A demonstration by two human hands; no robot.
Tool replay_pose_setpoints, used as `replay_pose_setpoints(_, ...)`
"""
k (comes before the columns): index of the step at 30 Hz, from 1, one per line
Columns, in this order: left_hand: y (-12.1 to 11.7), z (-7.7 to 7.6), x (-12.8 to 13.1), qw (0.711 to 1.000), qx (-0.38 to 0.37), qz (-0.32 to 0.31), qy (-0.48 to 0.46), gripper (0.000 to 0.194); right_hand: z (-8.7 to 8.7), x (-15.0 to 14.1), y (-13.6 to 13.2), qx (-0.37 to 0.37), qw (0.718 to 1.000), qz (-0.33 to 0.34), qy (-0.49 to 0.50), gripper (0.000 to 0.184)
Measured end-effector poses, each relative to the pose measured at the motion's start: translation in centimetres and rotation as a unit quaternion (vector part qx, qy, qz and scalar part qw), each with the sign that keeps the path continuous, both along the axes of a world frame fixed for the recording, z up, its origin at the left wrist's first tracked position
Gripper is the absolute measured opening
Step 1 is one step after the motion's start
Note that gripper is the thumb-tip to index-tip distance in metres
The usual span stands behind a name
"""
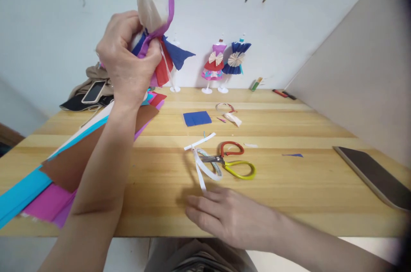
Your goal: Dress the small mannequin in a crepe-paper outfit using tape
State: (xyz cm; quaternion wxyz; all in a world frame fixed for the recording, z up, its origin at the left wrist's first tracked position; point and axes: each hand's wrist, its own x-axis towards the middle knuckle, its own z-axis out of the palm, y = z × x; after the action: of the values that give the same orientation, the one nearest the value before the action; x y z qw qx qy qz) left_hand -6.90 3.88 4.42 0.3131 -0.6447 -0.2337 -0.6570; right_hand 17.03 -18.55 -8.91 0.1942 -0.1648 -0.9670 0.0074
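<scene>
My left hand (126, 60) is raised above the table, closed round the waist of a small mannequin doll (154, 2) wrapped in cream, purple, blue and red crepe paper. My right hand (229, 216) lies flat on the wooden table (289, 178) near its front edge, fingers stretched out to the left and holding nothing. Just beyond its fingertips lie white paper strips (201, 165) and scissors (231, 161) with one red and one yellow handle.
Brown, cyan, magenta and white paper sheets (48, 186) lie at the left. A blue paper square (197, 118) and scraps sit mid-table. Two dressed dolls (224, 62) stand by the wall. A phone (93, 91) rests on cloth at back left; a dark tablet (372, 173) lies at right.
</scene>
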Motion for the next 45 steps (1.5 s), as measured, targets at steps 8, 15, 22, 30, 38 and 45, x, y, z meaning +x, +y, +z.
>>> replay_pose_setpoints(8,-1.3,0.6,0.3,0.998,-0.022,-0.040,-0.043,0.031,1.3,0.3,-1.9,0.079,0.994,-0.020,-0.070,0.032)
replay_pose_setpoints(15,-0.3,0.9,-0.2,0.998,0.033,-0.055,-0.008,0.027,1.5,5.1,0.6,0.000,0.961,-0.270,0.054,0.038)
replay_pose_setpoints(22,-0.6,0.7,0.0,0.997,0.042,-0.057,-0.009,0.029,-2.2,8.5,5.8,-0.108,0.960,-0.257,-0.008,0.058)
replay_pose_setpoints(30,-0.5,0.5,-0.2,0.997,0.026,-0.066,0.022,0.027,0.8,9.3,5.5,-0.181,0.919,-0.328,-0.122,0.052)
replay_pose_setpoints(38,0.6,0.6,-0.6,0.997,0.064,-0.035,0.038,0.026,2.0,10.2,5.2,-0.254,0.922,-0.273,-0.104,0.049)
replay_pose_setpoints(45,1.1,0.6,-1.0,0.998,0.063,-0.024,0.005,0.020,-0.5,10.9,5.1,-0.221,0.907,-0.356,-0.034,0.031)
